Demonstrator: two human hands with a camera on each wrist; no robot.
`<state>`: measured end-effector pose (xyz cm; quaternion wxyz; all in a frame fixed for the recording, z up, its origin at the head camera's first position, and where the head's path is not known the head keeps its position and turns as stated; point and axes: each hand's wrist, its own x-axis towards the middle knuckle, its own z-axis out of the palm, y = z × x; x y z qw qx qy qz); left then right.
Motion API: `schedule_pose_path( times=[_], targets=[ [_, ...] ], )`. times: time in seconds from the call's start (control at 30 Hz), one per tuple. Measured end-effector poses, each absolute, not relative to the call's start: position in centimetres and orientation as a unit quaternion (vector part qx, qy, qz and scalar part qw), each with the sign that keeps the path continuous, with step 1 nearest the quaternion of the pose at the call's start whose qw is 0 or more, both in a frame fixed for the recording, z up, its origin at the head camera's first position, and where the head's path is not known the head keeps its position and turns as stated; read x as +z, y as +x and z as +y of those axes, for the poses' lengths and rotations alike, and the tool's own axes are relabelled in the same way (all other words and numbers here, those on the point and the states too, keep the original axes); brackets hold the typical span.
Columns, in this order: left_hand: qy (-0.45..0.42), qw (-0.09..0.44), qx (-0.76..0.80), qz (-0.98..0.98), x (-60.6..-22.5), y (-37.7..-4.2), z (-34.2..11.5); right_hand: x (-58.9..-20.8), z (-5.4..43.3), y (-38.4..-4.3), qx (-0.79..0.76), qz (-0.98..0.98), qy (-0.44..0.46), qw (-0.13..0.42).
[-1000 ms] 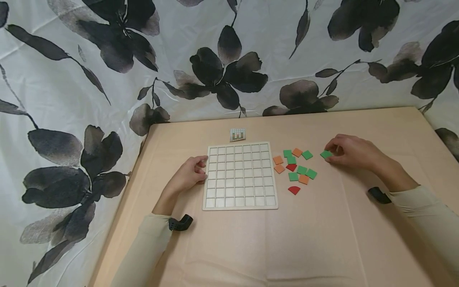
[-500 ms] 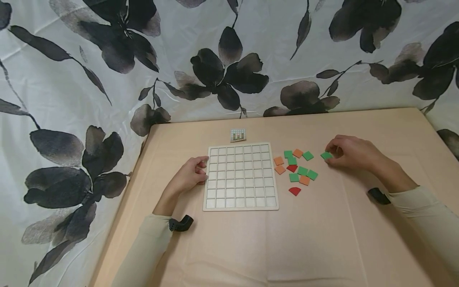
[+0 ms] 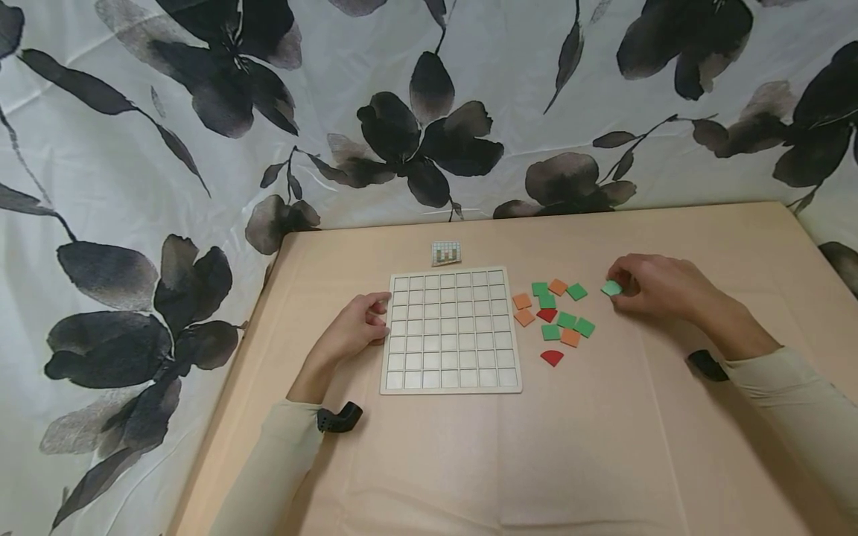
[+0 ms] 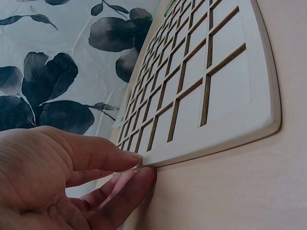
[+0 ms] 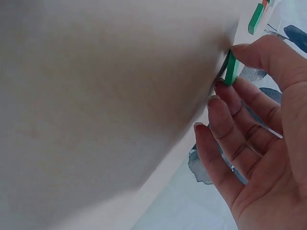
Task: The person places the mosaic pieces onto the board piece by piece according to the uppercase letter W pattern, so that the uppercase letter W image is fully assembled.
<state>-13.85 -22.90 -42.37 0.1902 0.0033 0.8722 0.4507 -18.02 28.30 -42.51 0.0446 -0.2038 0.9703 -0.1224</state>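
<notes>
A white grid board [image 3: 450,331] lies flat with bare cells. My left hand [image 3: 351,324] holds its left edge, thumb and fingertips meeting at the rim in the left wrist view. Off to the right, my right hand [image 3: 660,286] pinches a small green square tile [image 3: 611,288] between thumb and fingertips. The right wrist view shows this green tile [image 5: 231,69] edge-on, tilted near the table surface; whether it touches cannot be told. Between board and right hand lie loose green tiles [image 3: 550,332], orange square tiles [image 3: 570,338] and red fan-shaped tiles [image 3: 553,358].
Behind the board sits a small card with a grid pattern [image 3: 446,253]. A beige cloth covers the table [image 3: 590,461]. A white curtain with dark flowers [image 3: 375,45] hangs behind and to the left of the table. Both wrists carry black devices [image 3: 339,418].
The green tile in my right fingers has tilted and looks paler. The left hand, board and loose tiles stay put, apart from a slight shift of the whole view.
</notes>
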Motion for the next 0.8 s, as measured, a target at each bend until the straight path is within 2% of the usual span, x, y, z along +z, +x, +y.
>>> schedule_pose_path(
  times=[0.8],
  targets=[
    [0.004, 0.193, 0.458, 0.868, -42.32, -13.84, -22.88, -42.25, 28.04, -17.92, -0.108, 0.967, -0.231, 0.024]
  ],
)
